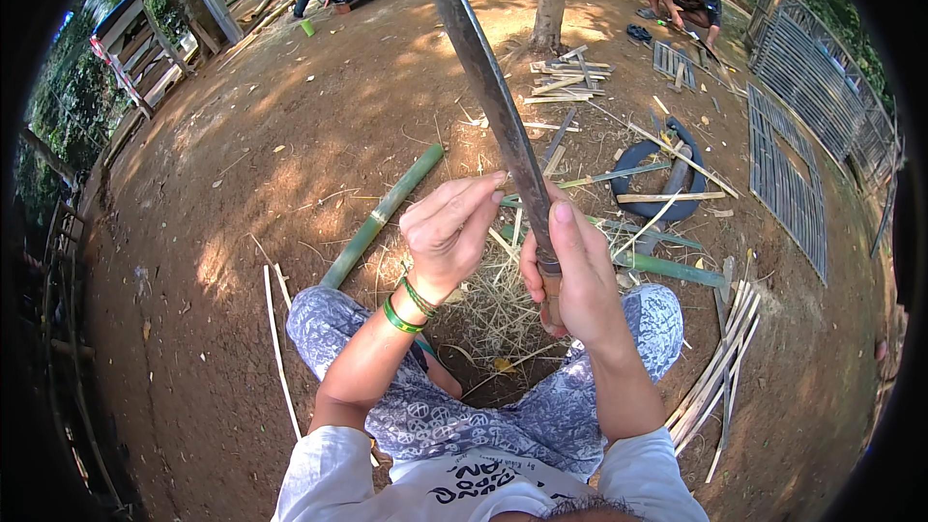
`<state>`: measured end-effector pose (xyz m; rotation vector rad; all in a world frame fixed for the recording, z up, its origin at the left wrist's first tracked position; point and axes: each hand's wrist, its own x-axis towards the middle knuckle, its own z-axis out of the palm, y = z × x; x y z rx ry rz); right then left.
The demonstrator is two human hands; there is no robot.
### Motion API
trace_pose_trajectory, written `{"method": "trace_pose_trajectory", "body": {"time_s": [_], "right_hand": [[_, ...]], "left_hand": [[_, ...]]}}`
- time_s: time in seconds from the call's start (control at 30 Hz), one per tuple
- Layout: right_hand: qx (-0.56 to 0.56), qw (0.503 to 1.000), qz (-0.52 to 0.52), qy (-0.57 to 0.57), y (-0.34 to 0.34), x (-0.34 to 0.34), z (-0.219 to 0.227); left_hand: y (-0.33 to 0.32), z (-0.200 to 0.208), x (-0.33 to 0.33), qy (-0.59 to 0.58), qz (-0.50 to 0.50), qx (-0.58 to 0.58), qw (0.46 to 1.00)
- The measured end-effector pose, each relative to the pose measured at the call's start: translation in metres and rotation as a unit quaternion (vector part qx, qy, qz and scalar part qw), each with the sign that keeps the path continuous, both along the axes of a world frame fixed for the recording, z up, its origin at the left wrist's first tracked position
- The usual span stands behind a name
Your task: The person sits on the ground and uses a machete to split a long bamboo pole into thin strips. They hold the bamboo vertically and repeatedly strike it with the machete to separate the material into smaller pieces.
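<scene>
A long machete (495,101) with a dark blade points up and slightly left in front of me. My right hand (583,275) is wrapped round the base of its blade and the top of its wooden handle (552,302), thumb lying along the blade. Close to the blade's left edge, the fingertips of my left hand (449,227) are pinched together; what they hold, if anything, is too small to make out. Below both hands, pale bamboo shavings (498,314) lie heaped between my crossed legs.
A green bamboo pole (382,217) lies left of the shavings, and a cut bamboo piece (672,269) lies right. Thin strips (720,372) are bundled by my right knee. Beyond are a black tire (626,159), a tree trunk (552,2), bamboo panels (788,169) and two people working.
</scene>
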<state>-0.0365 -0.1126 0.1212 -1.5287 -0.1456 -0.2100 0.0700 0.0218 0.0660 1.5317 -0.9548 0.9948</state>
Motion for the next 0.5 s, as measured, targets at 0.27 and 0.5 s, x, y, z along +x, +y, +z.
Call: {"method": "trace_pose_trajectory", "body": {"time_s": [0.27,0.5], "right_hand": [[-0.011,1.0,-0.005,0.007,-0.0002,0.0,0.0],[-0.019,1.0,-0.016,0.013,0.0005,-0.0004,0.0]], "left_hand": [[0.0,-0.0028,0.0012,0.008,-0.001,-0.004,1.0],[0.001,-0.003,0.0009,0.016,0.01,0.014,1.0]]}}
